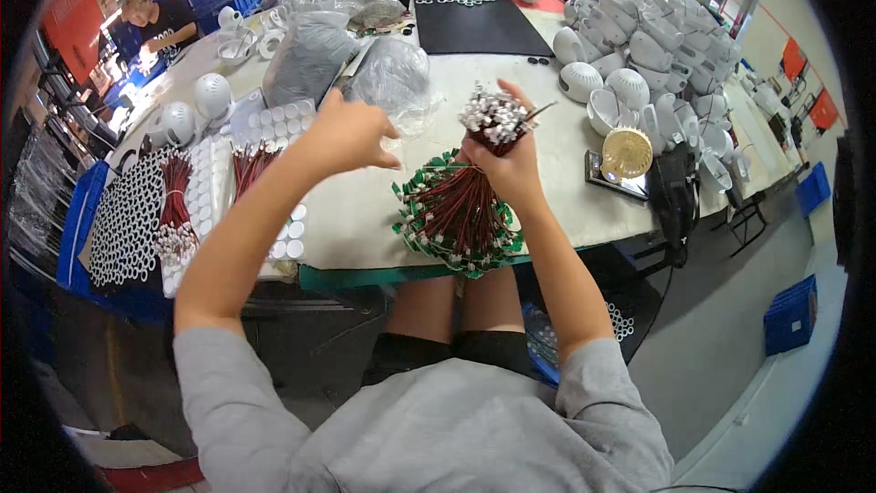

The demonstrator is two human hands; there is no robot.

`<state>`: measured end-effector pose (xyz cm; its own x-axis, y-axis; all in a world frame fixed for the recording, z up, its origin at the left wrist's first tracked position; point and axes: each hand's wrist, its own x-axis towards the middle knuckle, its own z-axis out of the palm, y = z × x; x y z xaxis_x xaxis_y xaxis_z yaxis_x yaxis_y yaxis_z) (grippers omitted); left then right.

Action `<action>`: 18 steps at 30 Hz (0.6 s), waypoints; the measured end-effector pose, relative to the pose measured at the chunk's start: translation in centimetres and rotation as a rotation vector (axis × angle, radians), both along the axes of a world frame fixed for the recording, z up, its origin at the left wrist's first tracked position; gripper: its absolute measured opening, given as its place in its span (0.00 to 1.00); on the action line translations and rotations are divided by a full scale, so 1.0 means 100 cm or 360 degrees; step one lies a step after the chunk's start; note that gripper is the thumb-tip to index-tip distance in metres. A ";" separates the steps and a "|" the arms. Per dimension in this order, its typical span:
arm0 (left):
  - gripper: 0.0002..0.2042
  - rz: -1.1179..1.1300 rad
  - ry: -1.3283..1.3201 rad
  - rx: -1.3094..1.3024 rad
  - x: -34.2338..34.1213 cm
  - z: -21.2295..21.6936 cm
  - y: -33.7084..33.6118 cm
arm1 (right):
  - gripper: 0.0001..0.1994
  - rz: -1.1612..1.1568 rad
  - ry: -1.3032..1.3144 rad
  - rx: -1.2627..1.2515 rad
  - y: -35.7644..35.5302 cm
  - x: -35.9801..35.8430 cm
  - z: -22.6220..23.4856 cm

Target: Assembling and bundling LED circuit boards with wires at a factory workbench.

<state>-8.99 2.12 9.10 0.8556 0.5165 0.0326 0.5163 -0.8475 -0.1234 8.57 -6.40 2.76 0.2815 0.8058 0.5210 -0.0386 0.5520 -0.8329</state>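
Observation:
My right hand [511, 164] is closed around a bundle of dark red wires [461, 205], just below its white connectors [495, 115], which stick up in a cluster. The wires fan out downward to a ring of small green circuit boards [415, 192] at the table's near edge. A thin dark strand pokes out beside the connectors on the right. My left hand [354, 135] is raised to the left of the bundle, apart from it. Its thumb and index finger are spread with nothing visible between them; the other fingers are partly hidden.
White rounded housings [630, 36] are piled at the right, by a gold round object [627, 153]. Grey plastic bags [315, 55] and a black mat [479, 23] lie farther back. At left are tied wire bundles [176, 192] and a sheet of white rings [132, 219]. Other people sit beyond.

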 end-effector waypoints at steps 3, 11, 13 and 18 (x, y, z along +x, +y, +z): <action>0.21 0.0003 -0.0190 -0.0496 0.016 -0.038 -0.006 | 0.37 -0.0037 0.0023 0.0064 0.000 0.003 0.001; 0.13 -0.0123 -0.1407 -0.0660 0.032 -0.040 -0.042 | 0.42 0.0076 -0.0187 -0.0107 -0.002 -0.003 0.015; 0.17 -0.0114 -0.1575 -0.0950 0.029 -0.041 -0.036 | 0.44 -0.0008 -0.0587 -0.0167 -0.005 0.000 0.024; 0.24 -0.0254 -0.1525 -0.1736 0.045 -0.066 -0.035 | 0.45 0.0104 -0.0673 -0.0094 0.001 -0.004 0.024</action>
<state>-4.45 -1.34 2.53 0.7813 0.5609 0.2736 -0.0773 -0.3481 0.9343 8.21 -6.35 5.20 0.0004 0.8467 0.5320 0.2793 0.5107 -0.8131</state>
